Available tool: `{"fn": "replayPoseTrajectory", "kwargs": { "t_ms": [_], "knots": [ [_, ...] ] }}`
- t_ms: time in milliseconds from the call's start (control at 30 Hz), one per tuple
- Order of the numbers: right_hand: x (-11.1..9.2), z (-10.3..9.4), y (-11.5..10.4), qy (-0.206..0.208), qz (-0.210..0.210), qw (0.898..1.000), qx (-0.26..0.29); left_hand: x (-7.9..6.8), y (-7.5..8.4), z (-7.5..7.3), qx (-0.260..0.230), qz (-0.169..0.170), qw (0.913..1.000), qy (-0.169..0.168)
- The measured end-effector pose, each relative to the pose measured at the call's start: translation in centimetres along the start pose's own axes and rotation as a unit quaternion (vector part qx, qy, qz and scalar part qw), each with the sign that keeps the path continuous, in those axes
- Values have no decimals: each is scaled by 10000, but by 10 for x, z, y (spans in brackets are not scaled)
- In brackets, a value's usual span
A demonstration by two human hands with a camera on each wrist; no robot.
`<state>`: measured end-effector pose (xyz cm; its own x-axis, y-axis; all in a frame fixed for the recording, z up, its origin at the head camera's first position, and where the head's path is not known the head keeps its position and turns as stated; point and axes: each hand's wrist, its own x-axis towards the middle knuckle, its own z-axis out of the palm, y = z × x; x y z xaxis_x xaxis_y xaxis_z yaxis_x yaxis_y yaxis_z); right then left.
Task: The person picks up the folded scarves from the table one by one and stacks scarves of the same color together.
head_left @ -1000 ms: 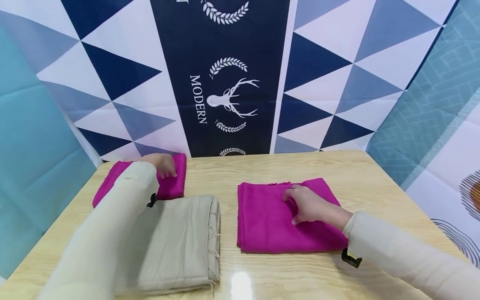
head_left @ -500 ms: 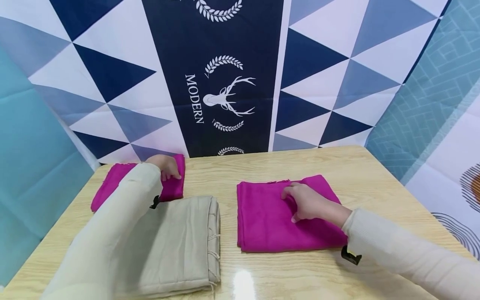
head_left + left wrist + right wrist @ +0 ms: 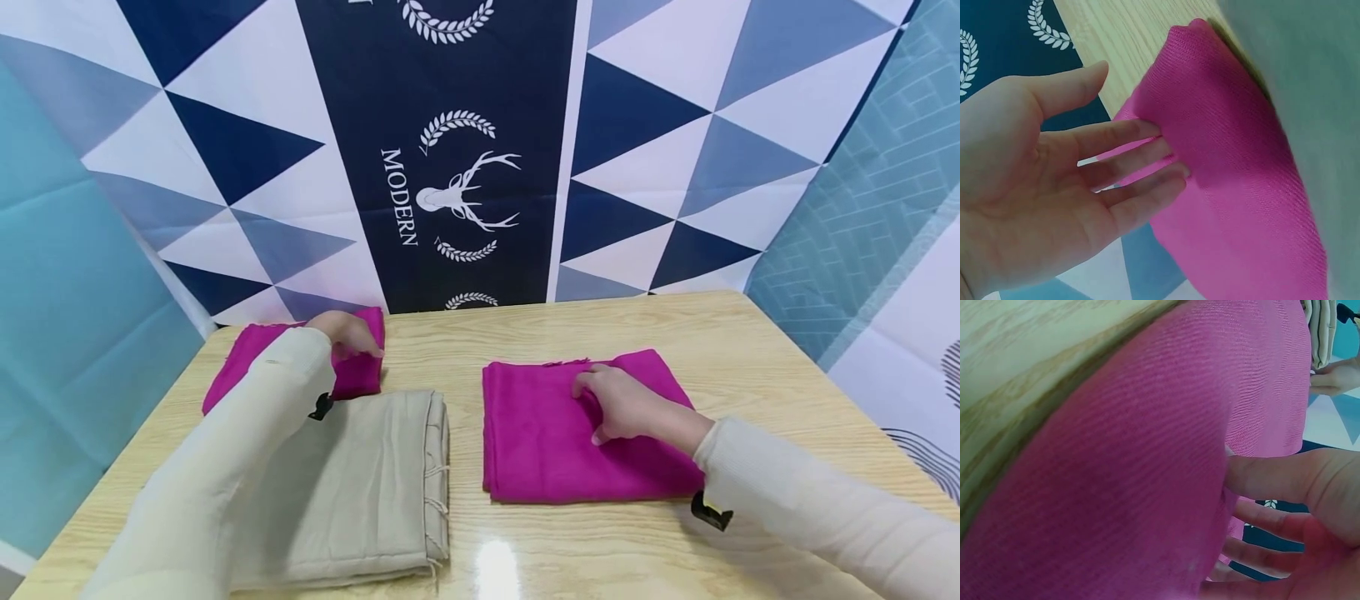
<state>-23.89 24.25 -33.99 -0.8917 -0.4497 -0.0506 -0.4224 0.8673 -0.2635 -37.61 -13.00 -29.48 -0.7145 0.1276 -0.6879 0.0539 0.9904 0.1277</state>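
At the back left of the table lies a folded magenta cloth (image 3: pixel 355 377), partly hidden by the left forearm. My left hand (image 3: pixel 349 333) is over its right part. In the left wrist view the fairly straight fingers (image 3: pixel 1141 187) meet the fabric, with the thumb held apart. A second folded magenta cloth (image 3: pixel 532 442) lies right of centre. On its right half rests my right hand (image 3: pixel 622 404), thumb and fingers spread apart. The right wrist view has the thumb (image 3: pixel 1266 478) and fingertips touching that fabric, with no pinch visible.
A thick folded beige cloth (image 3: pixel 375 492) with tasselled edges lies at front left, under the left forearm. The wooden table (image 3: pixel 465 358) ends at a patterned backdrop (image 3: pixel 480 167) at the back, and teal fabric (image 3: pixel 82 350) stands along the left side.
My left hand has slid rightward over the back magenta cloth, its fingertips now by the right edge. My right hand stays in place on its cloth. The head view shifts slightly.
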Motion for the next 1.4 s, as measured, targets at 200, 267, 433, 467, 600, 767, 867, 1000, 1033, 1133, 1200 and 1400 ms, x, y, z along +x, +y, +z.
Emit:
{"fn": "replayPoseTrajectory", "kwargs": {
  "t_ms": [200,267,433,467,600,767,867,1000,1033,1133,1200,1400],
  "knots": [
    [-2,-2,-1,-22,21,10000,-25,3,10,5,-413,274,9988,-53],
    [-3,-2,-1,-37,29,10000,-27,5,15,7,-485,298,9984,-10],
    [-5,-2,-1,-64,23,10000,-33,7,27,10,-352,260,9990,-25],
    [-5,-2,-1,-72,31,10000,-25,7,30,10,-318,255,9992,-30],
    [-5,-2,-3,-88,21,10000,-29,8,38,12,-305,337,9990,19],
    [-4,-2,-3,-85,-130,9998,-128,6,47,17,-304,432,9985,107],
    [-4,-3,-3,-106,-183,9997,-147,5,54,19,-261,572,9979,140],
    [-5,-3,-2,-115,-168,9997,-139,7,66,21,-178,741,9967,273],
    [-5,-3,-1,-111,-164,9997,-134,8,69,22,-157,750,9966,309],
    [-5,-3,-2,-108,-162,9997,-126,10,76,22,-154,783,9962,340],
    [-5,-3,-2,-120,-147,9998,-113,11,80,23,-208,782,9962,322],
    [-4,-2,-2,-121,-114,9998,-144,12,92,23,-380,801,9958,231]
  ]
}}
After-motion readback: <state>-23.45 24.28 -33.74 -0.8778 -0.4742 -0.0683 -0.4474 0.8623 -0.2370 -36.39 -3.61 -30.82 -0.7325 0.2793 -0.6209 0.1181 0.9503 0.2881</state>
